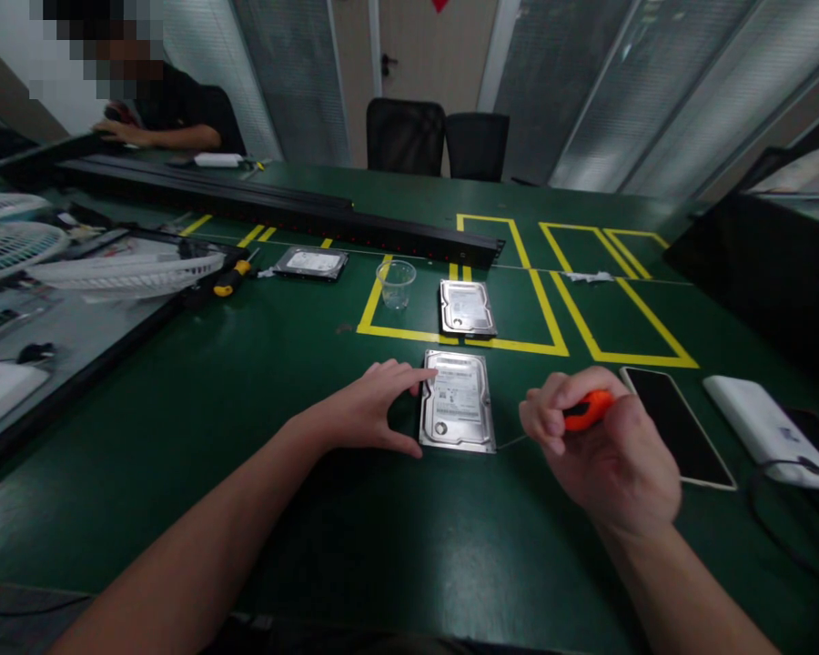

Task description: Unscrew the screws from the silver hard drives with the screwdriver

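Observation:
A hard drive (459,405) lies label up on the green table in front of me. At its left side is my left hand (375,405), thumb and index finger spread; the index tip reaches over the label and the thumb is by the lower left corner. My right hand (601,446) is closed round a screwdriver (589,411) with an orange handle. The thin shaft points left toward the drive's lower right corner; whether the tip touches a screw is too small to tell. Just behind lies a second hard drive (467,307), with a clear plastic cup (397,285) to its left.
A phone (679,428) and a white power bank (774,428) with a black cable lie at right. Farther left are another hard drive (312,263), a yellow-black screwdriver (234,277) and fan covers (129,275). Long black bars (279,214) cross behind. A person (184,118) sits far left.

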